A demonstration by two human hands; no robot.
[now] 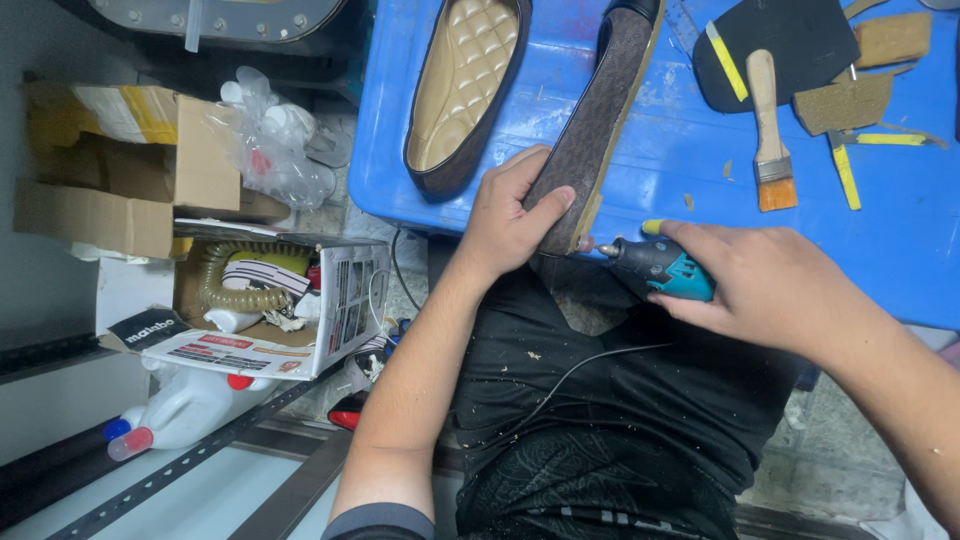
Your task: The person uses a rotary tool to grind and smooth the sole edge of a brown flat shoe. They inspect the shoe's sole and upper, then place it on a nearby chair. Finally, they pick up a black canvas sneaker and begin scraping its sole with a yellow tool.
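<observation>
Right hand [770,285] hides rotary tool [660,267].

The top edge cuts off the toe of the brown shoe [590,120] held on edge by the left hand [505,220], and the far end of the quilted-insole shoe [462,90] beside it. The right hand [770,285] covers most of the teal rotary tool [660,268]; its tip is too small to tell. The black sole piece [790,40] runs past the top edge. The table [680,150] is cut at top and right. Both forearms leave the bottom edge.
</observation>
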